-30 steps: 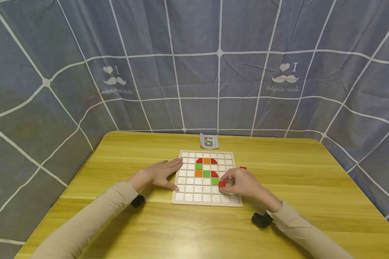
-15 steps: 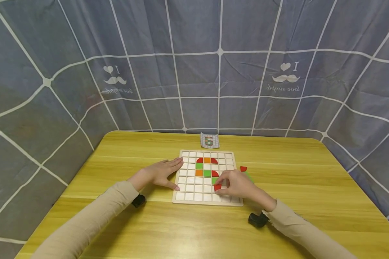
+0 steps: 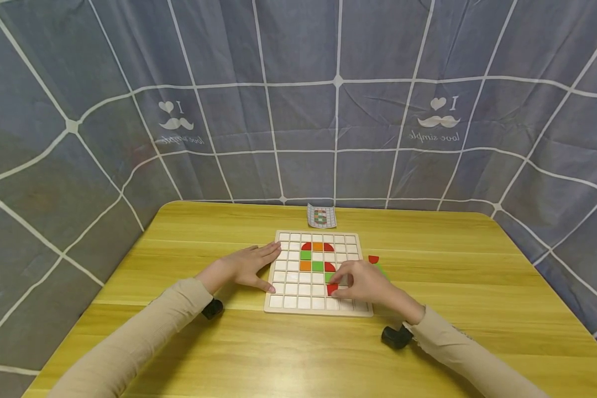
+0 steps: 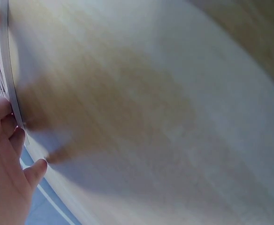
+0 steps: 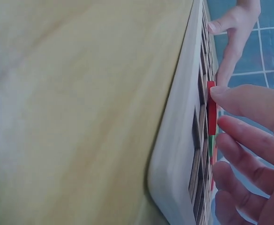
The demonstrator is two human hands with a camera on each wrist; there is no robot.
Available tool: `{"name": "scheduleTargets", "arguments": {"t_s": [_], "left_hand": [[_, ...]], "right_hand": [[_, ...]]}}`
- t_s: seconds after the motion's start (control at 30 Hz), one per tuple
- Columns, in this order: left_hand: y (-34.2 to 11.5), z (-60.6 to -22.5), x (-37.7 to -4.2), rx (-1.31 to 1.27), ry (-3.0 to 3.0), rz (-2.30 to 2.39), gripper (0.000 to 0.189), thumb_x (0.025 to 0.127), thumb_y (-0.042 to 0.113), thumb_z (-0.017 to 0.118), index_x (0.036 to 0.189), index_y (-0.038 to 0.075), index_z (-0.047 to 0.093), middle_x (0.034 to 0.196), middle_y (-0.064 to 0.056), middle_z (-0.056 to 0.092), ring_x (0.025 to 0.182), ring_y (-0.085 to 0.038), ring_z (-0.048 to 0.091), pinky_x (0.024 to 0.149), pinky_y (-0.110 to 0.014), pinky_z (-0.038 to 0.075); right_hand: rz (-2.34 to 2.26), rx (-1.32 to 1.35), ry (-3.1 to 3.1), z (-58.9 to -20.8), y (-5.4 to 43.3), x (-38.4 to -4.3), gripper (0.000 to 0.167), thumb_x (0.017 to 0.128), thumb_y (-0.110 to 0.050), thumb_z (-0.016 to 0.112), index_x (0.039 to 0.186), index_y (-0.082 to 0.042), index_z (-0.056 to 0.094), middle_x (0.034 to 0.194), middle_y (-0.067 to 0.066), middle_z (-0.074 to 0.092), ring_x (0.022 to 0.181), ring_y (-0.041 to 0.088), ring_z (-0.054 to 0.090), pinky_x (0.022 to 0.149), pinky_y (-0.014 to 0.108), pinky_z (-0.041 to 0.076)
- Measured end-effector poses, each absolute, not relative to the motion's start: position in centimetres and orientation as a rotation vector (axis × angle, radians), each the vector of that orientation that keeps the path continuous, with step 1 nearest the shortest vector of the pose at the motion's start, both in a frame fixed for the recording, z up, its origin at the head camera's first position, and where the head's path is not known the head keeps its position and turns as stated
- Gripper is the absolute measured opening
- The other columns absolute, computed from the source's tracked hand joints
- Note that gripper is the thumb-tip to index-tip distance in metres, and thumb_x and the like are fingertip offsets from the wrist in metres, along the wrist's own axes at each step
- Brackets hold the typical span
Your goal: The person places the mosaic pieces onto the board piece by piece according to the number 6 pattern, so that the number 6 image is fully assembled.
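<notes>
My right hand (image 3: 365, 283) pinches a red tile (image 3: 332, 290) between thumb and fingertips, over a cell below a green tile (image 3: 329, 277) of the wooden grid board (image 3: 318, 312). In the right wrist view the red tile (image 5: 212, 108) stands above the board's surface at the thumb tip. My left hand (image 3: 246, 268) lies with spread fingers along the board's left edge, fingertips and thumb on its frame. Red, orange and green tiles, including an orange tile (image 3: 305, 266), sit in several cells farther up.
Beyond the board lies a small patterned card (image 3: 321, 216). Right of the board are a loose red piece (image 3: 373, 259) and a green piece (image 3: 381, 270), partly behind my right hand. A grey checked cloth (image 3: 298, 116) hangs behind the wooden table (image 3: 443, 265).
My right hand has shifted slightly left with the red tile, bringing it under the green tile, and the tile now lies squarer to the cell. My left hand has stayed in place.
</notes>
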State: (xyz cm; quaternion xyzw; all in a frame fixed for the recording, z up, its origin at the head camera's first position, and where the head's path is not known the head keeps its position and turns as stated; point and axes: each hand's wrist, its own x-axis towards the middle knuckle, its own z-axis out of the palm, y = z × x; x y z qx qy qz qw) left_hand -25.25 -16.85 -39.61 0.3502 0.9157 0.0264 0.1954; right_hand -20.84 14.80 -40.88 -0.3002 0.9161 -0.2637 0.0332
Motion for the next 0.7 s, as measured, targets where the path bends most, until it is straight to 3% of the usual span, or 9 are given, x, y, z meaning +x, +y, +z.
{"name": "scheduleTargets", "arguments": {"t_s": [0.7], "left_hand": [[-17.20,-40.05,-25.77,0.988,2.562,0.073,0.105,0.083,0.066,0.057,0.155,0.006,0.011,0.163,-0.011,0.003,0.150,-0.028,0.009,0.120,-0.051,0.017]], "right_hand": [[-0.775,-0.890,2.825,-40.90,14.54,-20.78,0.014,0.078,-0.030,0.079,0.089,-0.021,0.077,0.083,-0.012,0.067,0.056,0.000,0.044,0.050,0.016,0.035]]}}
